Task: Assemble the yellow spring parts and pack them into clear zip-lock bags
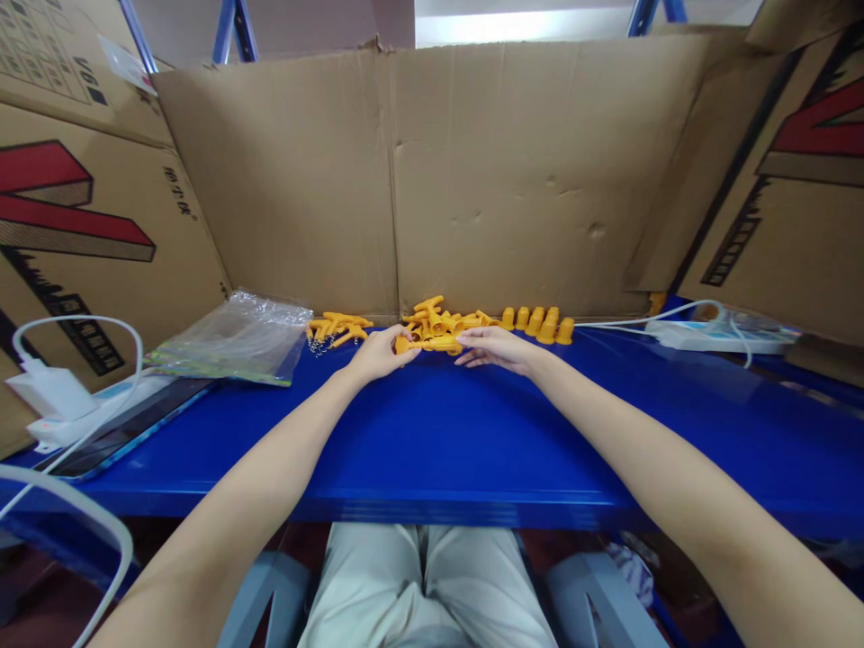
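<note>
My left hand and my right hand meet over the far middle of the blue table. Between them lies a long yellow plastic part. The left fingers pinch its left end; the right fingertips close on its right end. Just behind is a heap of yellow plastic parts. A row of small yellow caps stands to the right of the heap. A smaller cluster of yellow parts with metal chains lies to the left.
A cardboard wall closes the back and both sides. A clear plastic bag lies at left, with a white charger, its cable and a dark tablet. A white power strip sits at right.
</note>
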Demonstrator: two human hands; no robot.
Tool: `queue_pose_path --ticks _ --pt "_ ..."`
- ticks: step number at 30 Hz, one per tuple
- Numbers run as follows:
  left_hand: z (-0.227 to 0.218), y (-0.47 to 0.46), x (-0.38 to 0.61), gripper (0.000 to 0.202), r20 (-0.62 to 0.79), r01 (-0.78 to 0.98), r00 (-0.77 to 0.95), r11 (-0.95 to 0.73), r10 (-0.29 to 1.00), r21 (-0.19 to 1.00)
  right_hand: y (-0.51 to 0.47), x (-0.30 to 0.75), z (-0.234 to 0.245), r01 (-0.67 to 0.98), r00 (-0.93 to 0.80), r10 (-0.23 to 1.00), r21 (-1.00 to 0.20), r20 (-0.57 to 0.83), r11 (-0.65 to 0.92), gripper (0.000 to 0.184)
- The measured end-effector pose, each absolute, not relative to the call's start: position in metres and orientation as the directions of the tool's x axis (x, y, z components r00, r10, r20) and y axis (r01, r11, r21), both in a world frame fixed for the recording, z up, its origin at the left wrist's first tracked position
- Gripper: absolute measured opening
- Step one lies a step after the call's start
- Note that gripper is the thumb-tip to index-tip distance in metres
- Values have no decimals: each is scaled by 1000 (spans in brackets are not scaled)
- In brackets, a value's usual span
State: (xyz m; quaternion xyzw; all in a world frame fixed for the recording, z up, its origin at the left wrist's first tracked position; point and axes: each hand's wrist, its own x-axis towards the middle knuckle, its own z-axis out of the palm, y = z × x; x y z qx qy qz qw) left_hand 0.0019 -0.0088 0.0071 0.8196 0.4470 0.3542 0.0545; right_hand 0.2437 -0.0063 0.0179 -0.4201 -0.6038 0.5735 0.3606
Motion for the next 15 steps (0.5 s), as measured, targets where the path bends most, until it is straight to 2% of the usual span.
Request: queue_pose_path --ticks 5,9,11,13,15 --pt "7 -8 2 32 525 717 350 -583 776 382 -14 237 22 -82 -346 938 -996 -3 -33 10" --pt "7 -8 2 62 578 707 300 -584 759 400 -13 232 36 -191 -250 963 -980 100 52 15" --pt "7 -7 2 69 589 700 252 -565 768 437 -5 231 46 -196 -194 967 -972 164 126 16" --pt "7 -6 0 58 579 706 244 -551 778 444 7 228 55 -167 -140 956 -958 256 232 20" --pt "6 -4 -1 34 546 723 285 -551 788 417 22 225 61 -96 -76 920 -921 385 377 23"
